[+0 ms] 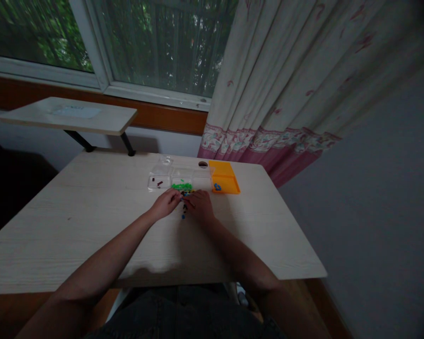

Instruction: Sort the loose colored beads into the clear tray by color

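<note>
My left hand (165,204) is closed, its fingertips pinching a tiny blue piece (182,199). Fingers bent, my right hand (200,205) meets it from the other side; what its fingertips hold, if anything, is too small to make out. Between and under the hands lie small black, blue and yellow pieces (184,207), partly hidden by the fingers. Just beyond them, a clear plastic box (159,182) with compartments holds dark red pieces on its left and a heap of green pieces (182,186) in the middle.
An open orange box (225,169) with a few blue pieces (217,187) stands right of the clear one. Behind is a round cable hole (202,165) in the table (109,212). A raised shelf (102,121) stands at the back left; a curtain (254,122) hangs behind.
</note>
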Available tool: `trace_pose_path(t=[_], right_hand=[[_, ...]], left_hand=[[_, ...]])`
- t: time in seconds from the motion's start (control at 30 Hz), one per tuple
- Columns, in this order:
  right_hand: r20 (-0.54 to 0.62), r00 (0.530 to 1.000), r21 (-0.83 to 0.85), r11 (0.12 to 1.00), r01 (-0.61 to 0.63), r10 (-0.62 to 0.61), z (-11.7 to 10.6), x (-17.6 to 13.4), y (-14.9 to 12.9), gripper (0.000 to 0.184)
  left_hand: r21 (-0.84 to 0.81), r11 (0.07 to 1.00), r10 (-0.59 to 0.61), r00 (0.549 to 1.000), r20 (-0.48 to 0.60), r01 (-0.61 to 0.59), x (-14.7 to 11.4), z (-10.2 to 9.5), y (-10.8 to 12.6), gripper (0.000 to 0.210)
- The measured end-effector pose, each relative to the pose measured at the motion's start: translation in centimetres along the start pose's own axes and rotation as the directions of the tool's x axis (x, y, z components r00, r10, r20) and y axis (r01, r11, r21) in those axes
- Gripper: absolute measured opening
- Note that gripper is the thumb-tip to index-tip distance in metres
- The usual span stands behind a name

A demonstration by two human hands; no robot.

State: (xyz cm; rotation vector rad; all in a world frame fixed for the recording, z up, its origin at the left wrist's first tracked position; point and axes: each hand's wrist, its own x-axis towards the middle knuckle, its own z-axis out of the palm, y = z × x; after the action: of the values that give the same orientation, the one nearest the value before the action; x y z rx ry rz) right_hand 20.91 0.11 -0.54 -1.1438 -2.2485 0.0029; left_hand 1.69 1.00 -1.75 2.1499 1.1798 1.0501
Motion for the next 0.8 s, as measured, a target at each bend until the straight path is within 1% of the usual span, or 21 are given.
trace_pose_path(t=[0.3,0.57,0.67,0.8], right_hand=[[-0.048,0.997,0.007,0.998,-0.060,0.060,0.1,0.1,-0.9,0.012],[-0.044,0.996,0.035,0.996,-0.076,0.078,0.2,0.1,-0.9,0.009],[-0.064,0.992,0.045,0.993,-0.108,0.111,-0.1,0.2,0.1,0.010],[-0.121,0.967,0.063,0.974,-0.220,0.226,-1.1,0.3,3.5,0.017]], left_hand=[[0.027,1.000,-0.014,1.000,0.002,0.014,0.1,0.1,-0.2,0.028],[0.029,0.999,-0.024,1.000,0.015,0.023,0.1,0.1,-0.2,0.026],[0.026,1.000,-0.012,1.000,0.005,0.012,0.1,0.0,-0.1,0.027],[0.003,1.000,-0.015,1.000,0.000,0.015,0.1,-0.2,-0.1,0.027]])
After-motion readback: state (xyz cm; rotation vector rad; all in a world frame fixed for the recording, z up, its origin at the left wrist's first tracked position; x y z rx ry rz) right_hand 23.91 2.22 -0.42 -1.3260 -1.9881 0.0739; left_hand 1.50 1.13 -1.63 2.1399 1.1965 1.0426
